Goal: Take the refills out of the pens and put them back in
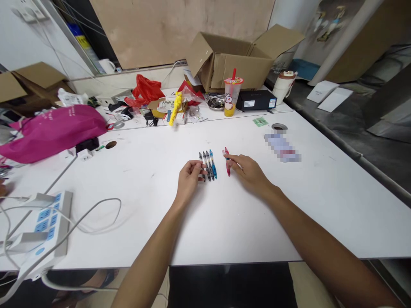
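Note:
A row of pens lies side by side on the white table: black pens (210, 172) on the left and a blue pen (213, 165) at the right end. My left hand (190, 176) rests at the left side of this row, its thumb and fingers closed about the leftmost black pen, which they partly cover. A little to the right of the row, apart from it, a red pen (228, 171) lies almost parallel to the others. The fingers of my right hand (245, 169) are on that red pen and hide its middle.
A power strip (66, 214) with looping cables sits at the left, below a magenta bag (61, 130). Along the back stand a drink cup (231, 96), a black box (257, 100), an open carton (240, 68) and a yellow toy-like stick (176, 108). A tape roll (279, 126) lies right.

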`<state>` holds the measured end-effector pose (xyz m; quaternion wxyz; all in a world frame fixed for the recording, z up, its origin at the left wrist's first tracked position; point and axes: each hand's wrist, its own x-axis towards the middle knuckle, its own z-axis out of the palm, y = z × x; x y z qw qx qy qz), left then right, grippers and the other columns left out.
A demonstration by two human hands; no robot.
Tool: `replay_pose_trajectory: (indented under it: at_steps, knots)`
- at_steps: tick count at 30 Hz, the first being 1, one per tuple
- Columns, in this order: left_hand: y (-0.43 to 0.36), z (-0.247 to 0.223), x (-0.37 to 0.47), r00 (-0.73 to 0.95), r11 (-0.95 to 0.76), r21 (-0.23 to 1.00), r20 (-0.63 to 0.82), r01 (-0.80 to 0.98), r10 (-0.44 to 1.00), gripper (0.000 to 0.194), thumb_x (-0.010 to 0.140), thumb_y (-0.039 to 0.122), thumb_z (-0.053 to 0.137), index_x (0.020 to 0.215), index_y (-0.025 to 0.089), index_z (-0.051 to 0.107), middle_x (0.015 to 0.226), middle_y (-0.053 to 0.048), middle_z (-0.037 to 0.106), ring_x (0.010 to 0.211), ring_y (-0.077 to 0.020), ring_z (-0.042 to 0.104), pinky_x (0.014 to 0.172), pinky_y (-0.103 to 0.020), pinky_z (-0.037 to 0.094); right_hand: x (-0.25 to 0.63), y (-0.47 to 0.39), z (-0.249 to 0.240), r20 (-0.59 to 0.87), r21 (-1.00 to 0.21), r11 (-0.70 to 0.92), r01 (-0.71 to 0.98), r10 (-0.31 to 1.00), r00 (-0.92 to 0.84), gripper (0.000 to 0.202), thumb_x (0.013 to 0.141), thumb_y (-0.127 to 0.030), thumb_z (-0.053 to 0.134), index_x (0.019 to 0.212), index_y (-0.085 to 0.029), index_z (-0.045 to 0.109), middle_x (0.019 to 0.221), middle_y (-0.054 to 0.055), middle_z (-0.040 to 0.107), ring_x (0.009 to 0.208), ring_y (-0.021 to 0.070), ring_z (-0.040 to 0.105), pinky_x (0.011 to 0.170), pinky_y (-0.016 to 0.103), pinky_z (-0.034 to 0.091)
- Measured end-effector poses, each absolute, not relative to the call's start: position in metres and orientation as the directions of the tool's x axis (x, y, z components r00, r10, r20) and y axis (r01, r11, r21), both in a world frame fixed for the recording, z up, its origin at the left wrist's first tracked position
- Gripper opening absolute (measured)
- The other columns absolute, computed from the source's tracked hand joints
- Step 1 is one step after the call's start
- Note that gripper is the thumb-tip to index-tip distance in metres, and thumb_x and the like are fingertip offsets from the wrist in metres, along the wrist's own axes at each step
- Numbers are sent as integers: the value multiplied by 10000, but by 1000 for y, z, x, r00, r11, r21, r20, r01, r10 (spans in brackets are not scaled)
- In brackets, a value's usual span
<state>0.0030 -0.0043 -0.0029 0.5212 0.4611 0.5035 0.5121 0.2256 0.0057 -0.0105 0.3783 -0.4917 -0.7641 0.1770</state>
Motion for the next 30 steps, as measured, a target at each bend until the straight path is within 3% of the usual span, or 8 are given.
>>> replay_pose_trajectory:
  at_steps: [5,8,11,14,17,21,26,30]
  knots:
    - [-3,-3,2,-13,102,975,-107,-199,994,304,946,421,618,1122,173,627,1174,-148,722,967,-225,732,719,-311,583,215,-3,-8,445,-816,454,359,888,-112,310,1012,-378,513,1242,-259,685,1042,60,751,928,220,677,824,398,533]
    - [-2,-1,2,12,129,935,-132,-330,991,385,968,454,598,1217,160,586,1260,-181,702,1056,-246,731,813,-344,604,208,-7,-6,425,-859,468,208,878,-220,255,975,-293,540,1147,-246,723,979,48,737,867,191,660,753,355,527]
    - [-2,2,2,51,126,903,-116,-412,992,373,977,448,596,1200,149,591,1270,-186,704,1061,-238,738,866,-346,611,205,-10,-4,426,-859,487,161,852,-304,234,944,-243,529,991,-255,757,902,29,706,814,173,624,762,356,511]
    - [-2,5,3,77,129,885,-105,-448,991,332,961,424,637,1146,151,598,1239,-173,724,1028,-219,753,891,-327,612,203,-10,-4,346,-914,389,115,895,-280,225,948,-294,544,1080,-265,723,885,18,682,725,155,593,738,356,511]
    - [-4,5,3,92,119,883,-86,-454,992,324,931,422,687,1097,157,604,1192,-160,746,1021,-213,759,919,-322,608,200,-9,-6,167,-982,186,36,941,-294,330,979,-453,535,1197,-232,644,855,24,686,625,136,567,619,312,483]
    - [-4,2,4,122,124,894,-79,-430,989,344,896,456,722,1033,152,635,1156,-161,760,1040,-223,756,901,-310,615,198,-9,-8,-30,-993,24,117,897,-441,477,1012,-576,420,953,-183,685,697,21,667,529,118,500,540,284,416]
    - [-3,-1,5,28,112,927,-110,-359,994,393,878,518,718,966,140,653,1107,-173,774,970,-213,770,779,-264,630,200,-13,-5,93,-924,213,318,931,-353,340,980,-521,531,966,-230,707,689,-19,655,525,124,473,536,290,371]
    - [-3,-3,6,-4,120,941,-128,-318,992,427,874,543,710,1025,147,657,1054,-159,786,873,-204,779,673,-255,625,198,-12,-8,104,-934,209,290,934,-341,410,1018,-504,444,852,-213,682,792,32,708,645,156,588,648,323,468]
